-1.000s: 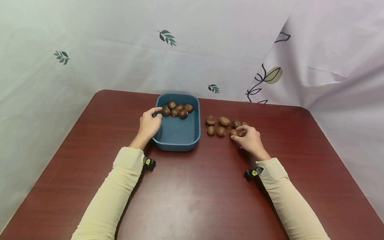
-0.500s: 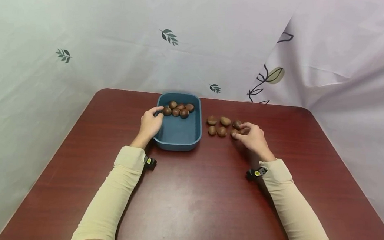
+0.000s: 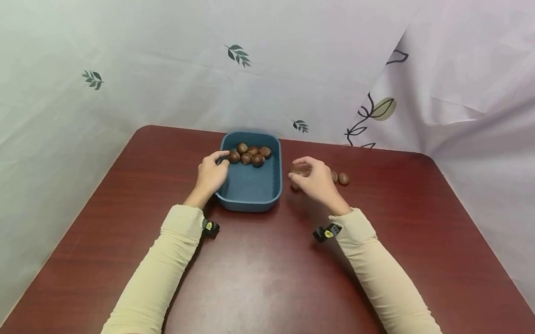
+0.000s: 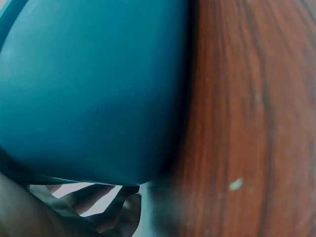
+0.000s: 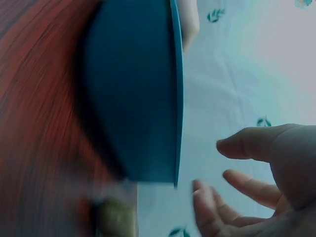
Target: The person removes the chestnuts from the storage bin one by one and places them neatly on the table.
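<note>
A blue plastic box stands on the table, with several brown chestnuts grouped at its far end. My left hand holds the box's left rim, thumb and fingers on either side of the wall. Right of the box, my right hand hovers over a group of loose chestnuts and hides most of them. In the right wrist view its thumb and fingers are spread apart with nothing between them. A blurred chestnut shows below the box's corner in that view.
The dark red wooden table carries everything. A pale cloth with leaf prints hangs behind and around it. Each forearm wears a small black wrist camera, the left one beside the box's near corner.
My right hand has moved left, from the right end of the loose chestnuts to their left end near the box. The left hand keeps its place on the rim.
</note>
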Tool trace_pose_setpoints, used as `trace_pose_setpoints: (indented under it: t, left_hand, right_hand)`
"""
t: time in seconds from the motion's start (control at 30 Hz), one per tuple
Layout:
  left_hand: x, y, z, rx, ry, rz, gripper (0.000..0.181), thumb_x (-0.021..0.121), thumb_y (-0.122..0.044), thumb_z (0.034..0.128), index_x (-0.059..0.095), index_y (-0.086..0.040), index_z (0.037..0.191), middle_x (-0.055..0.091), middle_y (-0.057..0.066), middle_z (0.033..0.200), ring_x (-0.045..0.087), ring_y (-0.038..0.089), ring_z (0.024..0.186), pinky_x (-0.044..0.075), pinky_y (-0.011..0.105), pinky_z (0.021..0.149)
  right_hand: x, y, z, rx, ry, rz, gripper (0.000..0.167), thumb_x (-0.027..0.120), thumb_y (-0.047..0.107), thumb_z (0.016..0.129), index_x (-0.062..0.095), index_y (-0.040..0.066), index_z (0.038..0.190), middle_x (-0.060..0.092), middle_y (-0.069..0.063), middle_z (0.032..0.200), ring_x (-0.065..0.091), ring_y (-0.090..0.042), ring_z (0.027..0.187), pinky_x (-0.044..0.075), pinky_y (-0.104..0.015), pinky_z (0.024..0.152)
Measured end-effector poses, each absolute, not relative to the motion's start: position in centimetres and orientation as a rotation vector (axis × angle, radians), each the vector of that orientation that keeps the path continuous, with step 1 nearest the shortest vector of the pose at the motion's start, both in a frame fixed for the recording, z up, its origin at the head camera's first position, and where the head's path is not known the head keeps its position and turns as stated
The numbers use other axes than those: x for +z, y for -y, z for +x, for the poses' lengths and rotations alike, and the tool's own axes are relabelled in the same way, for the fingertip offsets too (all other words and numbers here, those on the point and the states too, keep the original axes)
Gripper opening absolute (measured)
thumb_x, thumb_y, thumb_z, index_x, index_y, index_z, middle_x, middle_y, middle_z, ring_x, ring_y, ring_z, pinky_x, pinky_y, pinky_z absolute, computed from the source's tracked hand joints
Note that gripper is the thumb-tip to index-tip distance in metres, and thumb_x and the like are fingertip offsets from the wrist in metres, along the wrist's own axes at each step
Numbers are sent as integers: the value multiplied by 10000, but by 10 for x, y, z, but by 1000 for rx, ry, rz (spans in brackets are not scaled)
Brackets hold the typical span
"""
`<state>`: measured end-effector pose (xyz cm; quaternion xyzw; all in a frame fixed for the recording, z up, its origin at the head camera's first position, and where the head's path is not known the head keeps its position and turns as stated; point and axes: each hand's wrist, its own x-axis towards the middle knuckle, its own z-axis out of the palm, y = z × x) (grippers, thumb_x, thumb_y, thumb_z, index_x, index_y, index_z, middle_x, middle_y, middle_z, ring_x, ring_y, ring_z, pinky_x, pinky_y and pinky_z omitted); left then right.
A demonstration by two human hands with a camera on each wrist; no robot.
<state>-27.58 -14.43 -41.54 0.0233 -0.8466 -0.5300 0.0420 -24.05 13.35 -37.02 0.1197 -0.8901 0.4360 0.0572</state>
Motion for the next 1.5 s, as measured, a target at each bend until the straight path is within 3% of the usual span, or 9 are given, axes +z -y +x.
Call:
trace_pose_setpoints:
  t: [0.13,0.23,0.53,0.77,0.93,1.03,1.23,1.33,1.5]
  left_hand:
    - [-415,143,-275,-1617,2590,63,438,438,-226,1006,565,-132,1415,546,146,765,262,188,517,346,383,631]
    - [-415,142,-275,-1613,2591,58,441,438,-228,1002,567,-132,1413,474,119,664,242,171,493,341,376,613]
    - [-412,144,-273,-1611,2590,71,439,428,-224,1011,562,-126,1417,616,188,1230,417,273,731,364,410,737]
    - [-412,145,-273,-1603,2586,78,428,441,-223,1009,574,-133,1406,613,211,1231,453,306,761,377,423,750]
    - [-412,144,-274,-1615,2587,72,420,455,-214,1010,578,-118,1400,522,155,1432,509,328,974,383,444,818]
    - [-412,144,-275,-1623,2587,75,422,453,-212,1010,575,-117,1402,519,159,1432,507,345,971,382,448,816]
    - [-413,144,-276,-1617,2594,84,426,453,-212,1009,570,-122,1408,502,148,1455,504,333,1133,392,478,887]
    - [-414,144,-276,-1619,2595,90,425,458,-220,1008,570,-130,1408,526,147,1428,523,335,1055,398,468,862]
    - [-414,143,-274,-1606,2591,79,428,448,-228,1012,571,-134,1411,619,193,1241,449,293,714,384,414,726]
  right_hand:
    - [-373,-109,-245,1400,2621,429,275,705,109,900,678,44,1165,699,-149,1127,711,-243,896,565,-383,747]
    - [-377,-91,-247,1462,2600,454,274,702,93,903,677,66,1175,684,-140,1166,717,-228,918,570,-375,748]
    - [-386,-55,-257,1511,2648,449,365,704,84,898,634,27,1251,632,-200,1250,719,-229,946,569,-369,754]
    - [-387,-46,-270,1482,2707,394,424,702,96,900,602,27,1306,617,-189,1273,707,-249,986,559,-377,810]
    - [-388,-42,-276,1386,2778,347,478,704,138,907,572,56,1359,595,-172,1298,669,-232,955,539,-365,791]
    - [-388,-40,-278,1386,2800,314,516,696,165,917,537,67,1398,571,-167,1321,626,-238,923,506,-371,769]
    - [-386,-35,-280,1430,2833,292,597,682,195,934,451,68,1470,487,-151,1443,505,-307,1248,448,-465,970]
    - [-387,-33,-281,1446,2853,273,646,687,198,930,410,74,1501,429,-146,1504,427,-325,1348,406,-500,1035]
    - [-392,-28,-287,1492,2886,199,701,686,216,926,359,87,1532,392,-144,1532,430,-325,1349,415,-485,1031]
